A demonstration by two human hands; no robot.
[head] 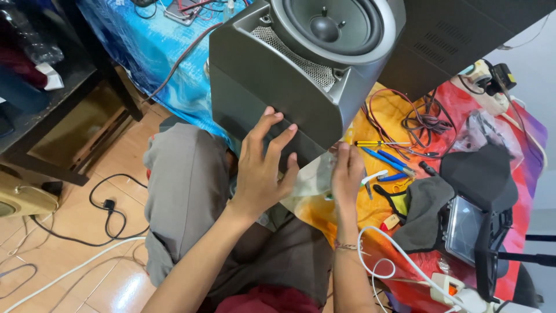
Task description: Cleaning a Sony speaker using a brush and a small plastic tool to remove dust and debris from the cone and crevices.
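A grey speaker box [272, 87] with a round driver cone [333, 26] and a strip of metal mesh lies tilted on the table's edge. My left hand [263, 168] presses flat against its lower side, fingers spread. My right hand [347, 171] is at the box's lower corner, fingers pinched on something small that I cannot make out.
On the colourful cloth lie blue-handled tools [385, 159], a yellow screwdriver [373, 143], tangled wires [414, 122], a grey rag [423, 206] and a dark device [472, 223]. A white power strip [463, 293] sits front right. Cables trail over the tiled floor [87, 232]. A dark shelf [52, 87] stands left.
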